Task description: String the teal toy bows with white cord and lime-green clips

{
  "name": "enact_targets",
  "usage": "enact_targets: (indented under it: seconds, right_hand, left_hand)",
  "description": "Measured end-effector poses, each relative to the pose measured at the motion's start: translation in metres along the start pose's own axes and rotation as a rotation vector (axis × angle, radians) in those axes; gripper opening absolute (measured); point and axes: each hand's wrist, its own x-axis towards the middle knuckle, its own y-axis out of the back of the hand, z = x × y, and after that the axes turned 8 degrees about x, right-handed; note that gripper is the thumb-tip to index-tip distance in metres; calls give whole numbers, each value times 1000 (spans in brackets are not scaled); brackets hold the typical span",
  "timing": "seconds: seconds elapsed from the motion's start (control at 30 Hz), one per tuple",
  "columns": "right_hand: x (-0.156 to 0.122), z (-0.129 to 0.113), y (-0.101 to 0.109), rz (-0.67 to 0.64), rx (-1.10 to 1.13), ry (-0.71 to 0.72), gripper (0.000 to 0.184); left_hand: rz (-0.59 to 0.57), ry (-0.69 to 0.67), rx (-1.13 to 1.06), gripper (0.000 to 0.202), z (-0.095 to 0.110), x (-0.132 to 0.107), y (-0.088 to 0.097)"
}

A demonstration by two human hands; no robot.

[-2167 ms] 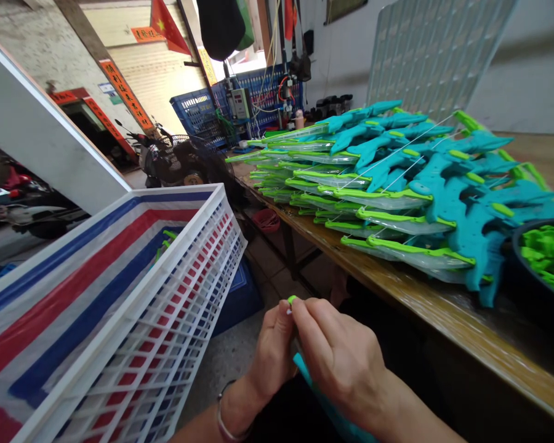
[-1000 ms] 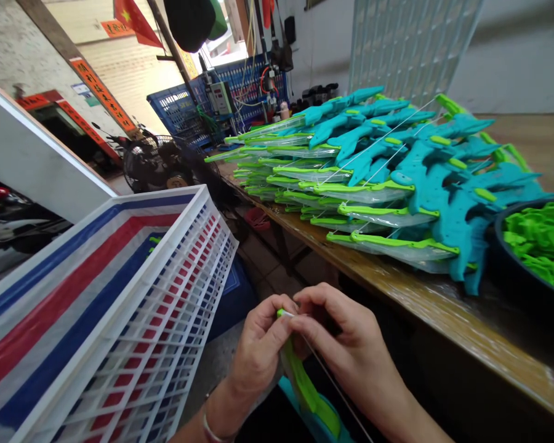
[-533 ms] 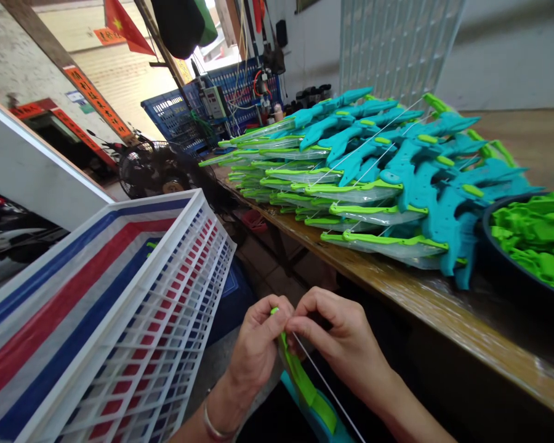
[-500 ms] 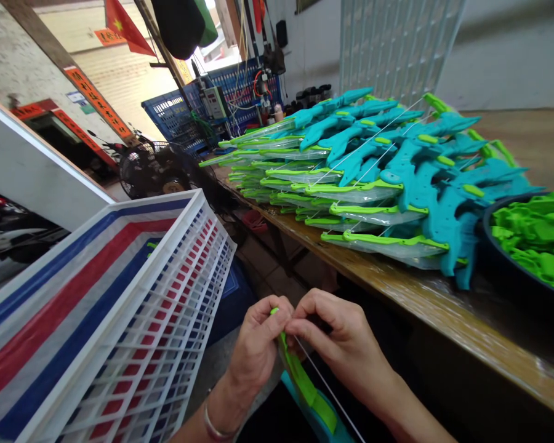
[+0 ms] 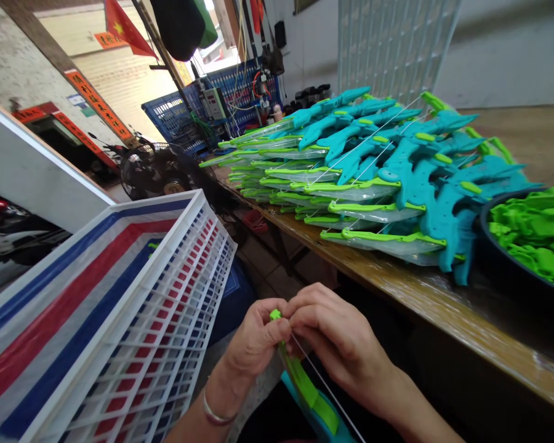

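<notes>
A toy bow [image 5: 310, 389] with a bright green limb and a teal body slants down from my hands toward the bottom edge. My left hand [image 5: 253, 339], a silver bangle on its wrist, is closed around the upper end of the green limb; the tip pokes out above the thumb. Beside it, my right hand [image 5: 344, 338] has thumb and fingers pinched together at the white string [image 5: 325, 379], close to that tip. Its fingertips are partly hidden, so the string's end is not visible. From there the string runs down along the bow.
A wooden bench [image 5: 397, 301] on the right carries a large stack of teal and green toy bows [image 5: 373, 166]. Green plastic parts [image 5: 535, 234] fill a dark tub [image 5: 484, 246] there. To the left stands a white plastic crate [image 5: 166, 307] with a striped lining. A fan [image 5: 152, 169] is behind.
My right hand has shifted slightly, with its fingers curled further over the limb's tip. More of the green tip shows above my left thumb. The left hand keeps its hold.
</notes>
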Motion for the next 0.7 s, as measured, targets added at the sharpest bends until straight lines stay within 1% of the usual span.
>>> enact_targets:
  seconds: [0.07,0.13,0.2,0.3,0.37,0.4,0.47,0.6,0.7]
  right_hand:
    - [-3,-4,-4,81,-101,-29,14]
    - [-6,-8,-7,133,-128,-65,15]
    - [-8,-11,-8,163,-53,-146,15]
    - [-10,-12,-8,235,103,-352,11]
    - [-12,-10,-7,275,142,-407,10]
    - [-12,-9,-7,284,134,-392,11]
    - [-13,-5,-8,290,75,-313,14]
    - [-15,-2,-9,247,-61,-123,13]
    - [-17,-3,-10,224,-97,-49,17]
  left_hand:
    - [36,-26,-3,44,0,-1,-2]
    - [62,-48,-4,42,1,-1,-5]
    - [87,-58,1,38,2,-1,-8]
    - [101,-79,38,31,2,0,-11]
    - [86,-93,75,29,2,0,-11]
    - [82,-100,89,28,1,0,-11]
    - [98,-103,103,27,-1,-1,-11]
    - [190,-82,97,22,-6,-3,-12]
    - [220,-90,76,21,-7,-3,-14]
